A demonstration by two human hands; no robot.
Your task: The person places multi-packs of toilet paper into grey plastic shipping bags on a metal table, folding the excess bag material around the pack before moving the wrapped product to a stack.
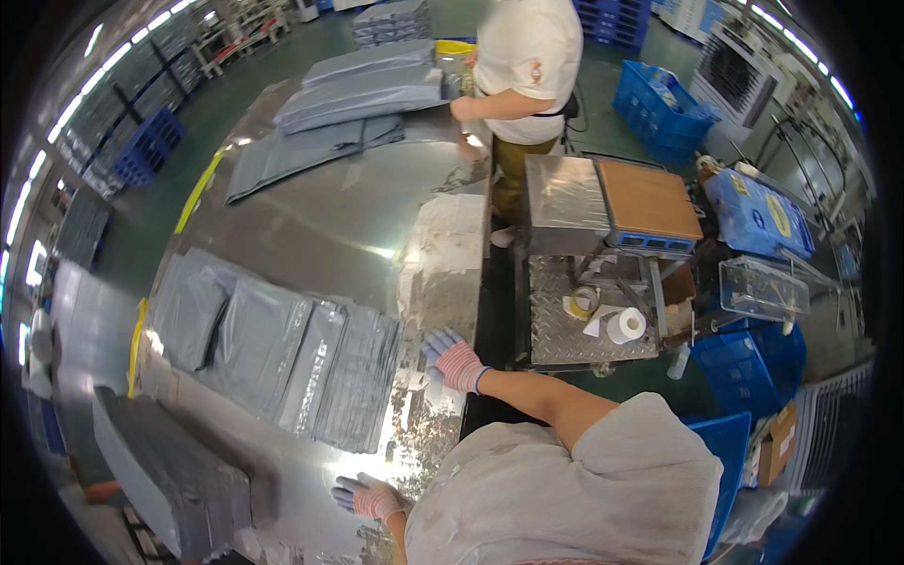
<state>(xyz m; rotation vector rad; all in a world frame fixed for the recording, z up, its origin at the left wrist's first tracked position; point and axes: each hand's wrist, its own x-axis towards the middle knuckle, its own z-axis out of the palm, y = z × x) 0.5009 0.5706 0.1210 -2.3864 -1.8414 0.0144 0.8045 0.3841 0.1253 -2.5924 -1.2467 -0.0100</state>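
Both my hands wear gloves with red and white striped cuffs and grey-blue fingers. My right hand (457, 361) is at the worn edge of the metal table (311, 221), fingers spread, just right of a fanned row of flat grey plastic bags (268, 339). Below that row, my left hand (369, 497) hovers over or rests on the bare metal; I cannot tell which. Its fingers are stretched apart and nothing is in them. The bags lie overlapped in several bundles, apart from both hands.
A thick grey stack (174, 480) stands at the table's lower left. More grey bags (363, 89) lie at the far end, beside a co-worker in a white shirt (527, 56). Right of the table are a metal cart (565, 325) with tape rolls and a blue crate (664, 113).
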